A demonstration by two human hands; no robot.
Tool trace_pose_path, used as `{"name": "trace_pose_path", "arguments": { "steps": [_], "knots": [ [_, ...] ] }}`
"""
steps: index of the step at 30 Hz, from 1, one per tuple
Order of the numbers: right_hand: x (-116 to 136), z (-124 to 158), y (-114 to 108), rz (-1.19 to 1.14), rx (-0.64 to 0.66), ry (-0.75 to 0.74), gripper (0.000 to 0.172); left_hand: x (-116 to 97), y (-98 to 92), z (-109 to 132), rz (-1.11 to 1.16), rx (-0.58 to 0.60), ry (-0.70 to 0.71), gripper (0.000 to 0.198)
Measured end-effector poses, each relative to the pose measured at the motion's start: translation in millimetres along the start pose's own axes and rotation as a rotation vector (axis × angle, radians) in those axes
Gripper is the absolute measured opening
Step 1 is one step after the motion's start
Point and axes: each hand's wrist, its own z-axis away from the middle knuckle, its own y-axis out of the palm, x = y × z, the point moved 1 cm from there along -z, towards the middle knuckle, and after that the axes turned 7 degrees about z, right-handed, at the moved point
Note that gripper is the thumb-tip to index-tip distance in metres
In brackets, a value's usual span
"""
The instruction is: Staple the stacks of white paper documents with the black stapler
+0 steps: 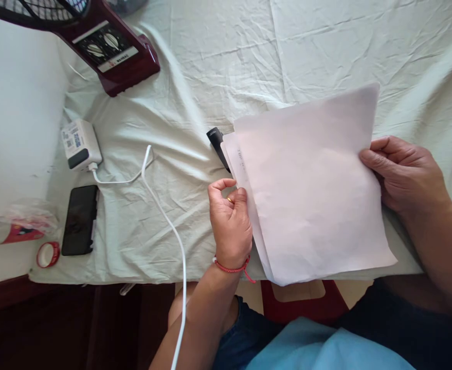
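Observation:
Several white sheets of paper [314, 190] are held up over the table's front edge, slightly fanned at their left side. My left hand [231, 221], with a red cord bracelet at the wrist, pinches their left edge between thumb and fingers. At the right edge, my right hand [407, 172] grips the sheets with its thumb on top. Faint print shows on a lower sheet along the left; the top one looks blank. A black object [216, 141], perhaps a stapler, lies partly hidden behind the paper's left corner.
A dark red fan [129, 67] stands at the back left of the cloth-covered table [226, 61]. On the left are a white adapter box [82, 144], a white cable [167, 221], a black phone [79, 221], a red tape roll [48, 255] and a plastic-wrapped item [21, 228].

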Motion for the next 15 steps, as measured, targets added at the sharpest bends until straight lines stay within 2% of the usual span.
{"name": "trace_pose_path", "arguments": {
  "steps": [5,7,11,15],
  "knots": [
    [2.0,-0.2,0.6,-0.008,-0.027,0.031,0.039,-3.2,-0.5,3.7,-0.111,0.002,0.070,0.037],
    [1.9,-0.9,0.1,-0.016,-0.045,0.040,0.042,-3.5,0.0,4.5,-0.100,-0.017,0.082,0.041],
    [2.1,-1.8,-0.4,-0.027,-0.084,0.052,0.047,-1.4,0.2,2.9,0.017,-0.033,0.000,0.057],
    [6.1,0.9,1.3,0.032,-0.037,0.006,0.045,1.5,-2.2,-0.2,-0.008,-0.037,-0.022,0.047]
  ]
}}
